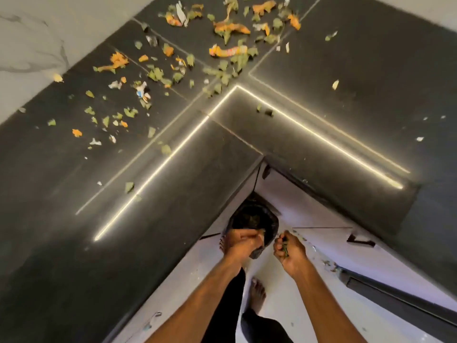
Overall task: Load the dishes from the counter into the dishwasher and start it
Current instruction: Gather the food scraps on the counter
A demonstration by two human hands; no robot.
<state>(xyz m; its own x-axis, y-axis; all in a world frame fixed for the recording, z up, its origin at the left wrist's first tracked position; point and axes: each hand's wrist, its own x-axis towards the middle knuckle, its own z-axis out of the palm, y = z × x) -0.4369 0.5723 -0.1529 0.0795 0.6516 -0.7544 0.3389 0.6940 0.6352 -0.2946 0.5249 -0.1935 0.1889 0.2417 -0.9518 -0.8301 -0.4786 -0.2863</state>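
Right now both arms are stretched down past the corner of the dark L-shaped table (346, 70), over the bin (252, 219) with its black liner, which sits on the white floor (284, 310) tucked into that corner. My right grip (290, 253) is clamped on a bunch of green scraps (285, 248), fingers curled tight round them, just beside the bin's rim. My left grip (241, 240) hangs right over the bin's near edge, fingers curled in, something pale at the tips; it's too blurred to tell whether I'm actually clamped on it. Up on the table, well apart from my hands, orange peels (230, 50) and torn green leaf bits (158, 74) lie scattered across the far stretch, with a few stray flecks nearer the corner. Below, my bare foot (257, 295) stands on the floor between my forearms.
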